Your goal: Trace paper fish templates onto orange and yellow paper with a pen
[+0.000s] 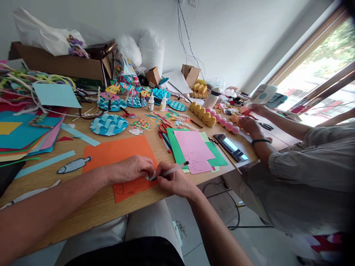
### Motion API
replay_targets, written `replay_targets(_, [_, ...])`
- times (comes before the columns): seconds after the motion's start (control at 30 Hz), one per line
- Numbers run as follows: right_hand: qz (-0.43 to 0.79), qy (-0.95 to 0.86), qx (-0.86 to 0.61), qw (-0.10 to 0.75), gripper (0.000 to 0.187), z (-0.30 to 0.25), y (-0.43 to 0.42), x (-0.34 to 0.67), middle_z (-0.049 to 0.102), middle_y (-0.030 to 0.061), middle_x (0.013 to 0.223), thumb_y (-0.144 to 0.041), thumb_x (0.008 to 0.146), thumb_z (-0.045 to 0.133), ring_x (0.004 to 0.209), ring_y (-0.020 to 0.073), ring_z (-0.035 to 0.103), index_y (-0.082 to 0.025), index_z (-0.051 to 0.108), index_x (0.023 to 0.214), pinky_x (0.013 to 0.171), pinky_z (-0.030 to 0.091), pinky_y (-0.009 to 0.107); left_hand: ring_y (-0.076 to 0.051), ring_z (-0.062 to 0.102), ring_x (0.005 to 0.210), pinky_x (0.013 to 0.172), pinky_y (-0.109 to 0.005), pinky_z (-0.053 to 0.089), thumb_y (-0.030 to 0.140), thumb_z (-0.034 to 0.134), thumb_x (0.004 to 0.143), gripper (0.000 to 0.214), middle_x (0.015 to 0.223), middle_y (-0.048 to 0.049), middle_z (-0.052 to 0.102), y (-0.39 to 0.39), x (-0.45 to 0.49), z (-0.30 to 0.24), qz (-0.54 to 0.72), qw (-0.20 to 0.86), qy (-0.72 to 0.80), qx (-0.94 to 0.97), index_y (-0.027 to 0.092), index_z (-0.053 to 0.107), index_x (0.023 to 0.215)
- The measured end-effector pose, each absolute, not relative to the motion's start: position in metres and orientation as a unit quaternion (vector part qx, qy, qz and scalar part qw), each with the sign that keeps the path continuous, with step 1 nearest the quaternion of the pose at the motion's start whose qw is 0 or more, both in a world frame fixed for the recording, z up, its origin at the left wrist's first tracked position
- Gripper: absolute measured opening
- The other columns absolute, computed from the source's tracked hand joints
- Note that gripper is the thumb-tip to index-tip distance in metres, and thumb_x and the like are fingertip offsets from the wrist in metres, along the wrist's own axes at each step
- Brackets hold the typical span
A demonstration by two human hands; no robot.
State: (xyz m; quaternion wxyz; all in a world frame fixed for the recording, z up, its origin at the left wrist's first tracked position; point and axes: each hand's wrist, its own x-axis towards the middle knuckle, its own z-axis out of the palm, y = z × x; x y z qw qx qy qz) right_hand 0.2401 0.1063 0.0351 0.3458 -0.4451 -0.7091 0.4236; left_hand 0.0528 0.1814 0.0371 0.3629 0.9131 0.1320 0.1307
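An orange sheet of paper [119,149] lies at the front edge of the wooden table, with a fish outline [126,188] drawn on its lower part. My left hand [131,169] rests on this sheet, fingers curled and pressing down a small white paper cut-out [150,177]. Most of the cut-out is hidden under my fingers. Close beside it, my right hand [176,181] grips a translucent pen [175,169], its tip down at the cut-out. A blue-grey paper fish [73,165] lies left of the orange sheet. Pink paper [191,144] with fish outlines lies on green sheets to the right.
A phone [230,147], markers [164,142], red-handled scissors [165,128] and glue bottles [151,102] lie or stand around. Blue wavy paper plates [109,124] and egg-carton strips [202,113] sit farther back. Coloured sheets fill the left. A co-worker's hands [249,123] work at the right.
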Motion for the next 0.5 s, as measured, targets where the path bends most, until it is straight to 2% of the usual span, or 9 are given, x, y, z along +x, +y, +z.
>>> replay_targets(0.5, [0.404,-0.719,-0.46,0.329,0.01,0.0336,0.1043,0.2387,0.055,-0.0028,0.067,-0.011,0.069,0.05,0.061,0.0095,0.05,-0.017,0.055,0.074,0.054,0.038,0.018,-0.015,0.06,0.082,0.077,-0.024,0.045,0.016,0.046,0.09,0.023,0.085,-0.0038,0.064,0.1833,0.0521,0.0323,0.136,0.366,0.129,0.912,0.018,0.066,0.079])
